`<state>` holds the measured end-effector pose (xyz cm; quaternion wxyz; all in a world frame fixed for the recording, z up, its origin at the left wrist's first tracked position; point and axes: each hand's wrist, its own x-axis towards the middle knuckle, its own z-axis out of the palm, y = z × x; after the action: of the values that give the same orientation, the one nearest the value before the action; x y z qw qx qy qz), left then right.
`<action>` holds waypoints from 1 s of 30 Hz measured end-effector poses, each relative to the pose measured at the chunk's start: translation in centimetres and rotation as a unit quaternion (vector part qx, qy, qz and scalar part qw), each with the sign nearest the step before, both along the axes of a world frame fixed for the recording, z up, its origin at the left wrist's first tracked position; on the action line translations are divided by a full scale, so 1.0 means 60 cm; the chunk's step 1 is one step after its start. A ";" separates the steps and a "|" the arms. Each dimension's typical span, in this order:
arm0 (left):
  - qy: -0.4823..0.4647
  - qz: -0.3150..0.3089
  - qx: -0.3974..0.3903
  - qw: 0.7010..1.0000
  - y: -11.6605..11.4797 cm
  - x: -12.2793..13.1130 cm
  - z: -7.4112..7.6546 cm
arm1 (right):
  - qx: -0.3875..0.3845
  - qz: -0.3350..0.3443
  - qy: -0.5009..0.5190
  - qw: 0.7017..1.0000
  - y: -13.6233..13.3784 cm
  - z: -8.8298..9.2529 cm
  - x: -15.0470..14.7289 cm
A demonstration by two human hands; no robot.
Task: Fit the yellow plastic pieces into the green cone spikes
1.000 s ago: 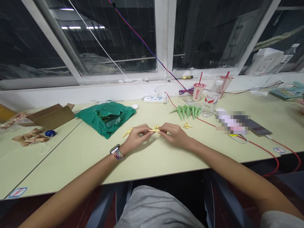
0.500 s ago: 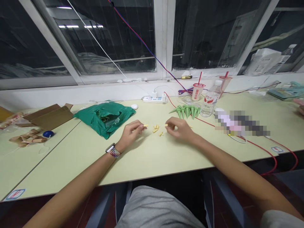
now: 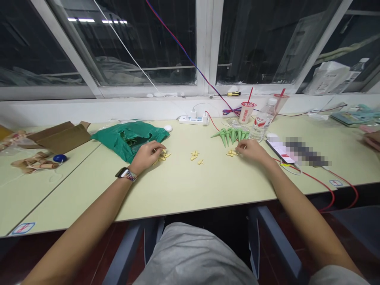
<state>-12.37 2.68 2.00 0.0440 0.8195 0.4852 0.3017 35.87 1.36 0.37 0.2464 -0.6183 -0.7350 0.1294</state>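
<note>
Above a small pile of yellow plastic pieces (image 3: pixel 164 157), my left hand (image 3: pixel 146 155) reaches down with its fingers pinched together. Whatever those fingertips hold, if anything, is hidden among the pieces. My right hand (image 3: pixel 252 151) is at a second small pile of yellow pieces (image 3: pixel 230 152), its thumb and fingers closed at the pile's right edge. Between the hands lie several small yellow pieces (image 3: pixel 194 154), with one more yellow piece (image 3: pixel 201 162) just in front of them. Behind the right-hand pile, several green cone-shaped spikes (image 3: pixel 233 135) lie in a row.
A torn green plastic bag (image 3: pixel 115 138) lies behind my left hand. Farther left are a cardboard box (image 3: pixel 61 136) and a blue ball (image 3: pixel 59 158) with wooden parts. A power strip (image 3: pixel 192 120), paper cup (image 3: pixel 247 113), water bottle (image 3: pixel 263 120) and phone (image 3: pixel 279 150) stand or lie beyond.
Both hands have moved apart from the middle, the left one to the left and the right one to the right, to the outer piles. Earlier each pinched a small yellow piece.
</note>
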 end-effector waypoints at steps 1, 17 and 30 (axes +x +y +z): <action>0.002 0.002 -0.005 1.000 0.002 0.000 -0.002 | -0.004 0.000 -0.004 1.000 0.000 0.000 -0.001; 0.042 0.008 -0.013 0.999 0.011 0.000 -0.011 | -0.006 0.019 0.010 1.000 -0.006 0.005 0.001; 0.010 -0.078 -0.054 0.995 0.006 0.023 -0.017 | 0.062 -0.007 0.000 0.998 -0.006 0.007 -0.011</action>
<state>-10.99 3.04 1.01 0.1073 0.8542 0.4359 0.2625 35.18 1.00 0.77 0.2849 -0.6070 -0.7373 0.0819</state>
